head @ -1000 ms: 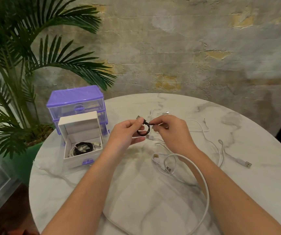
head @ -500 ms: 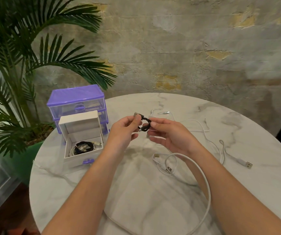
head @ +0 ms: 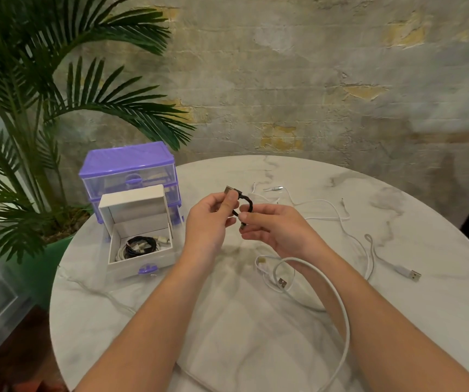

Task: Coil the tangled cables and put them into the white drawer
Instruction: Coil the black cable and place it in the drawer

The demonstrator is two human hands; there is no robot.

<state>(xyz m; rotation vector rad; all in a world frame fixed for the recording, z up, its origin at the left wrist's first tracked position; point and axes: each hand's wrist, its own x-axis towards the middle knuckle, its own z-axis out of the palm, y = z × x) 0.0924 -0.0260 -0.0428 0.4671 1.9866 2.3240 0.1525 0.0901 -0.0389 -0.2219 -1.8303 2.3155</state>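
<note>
Head view looks down on a round marble table (head: 255,335) with both forearms reaching in from below. Left hand (head: 210,222) pinches a short black cable (head: 247,203) between thumb and curled fingers, just behind its metal plug, which sticks up and to the left past the thumb. Right hand (head: 275,230) pinches the other end of the same cable between thumb and forefinger, with the remaining fingers loosely curled beneath. Between the two hands the cable bends in a small arc, held above the table and touching nothing else.

To the left, a white drawer (head: 140,241) stands pulled out of a purple organizer (head: 128,171), its front with a purple handle facing the person. Inside lie coiled cables (head: 140,244), black and white mixed together. The drawer is near the left hand but apart from it.

A thick white cable (head: 340,306) loops on the table around and under the right forearm, with its plugs lying in a small tangle just below the right hand. Thinner white cables (head: 338,213) trail across the table to the right, one ending in a USB plug (head: 411,274) near the right edge. A palm (head: 43,108) in a green pot stands beyond the table on the left, against a weathered wall (head: 312,80).
</note>
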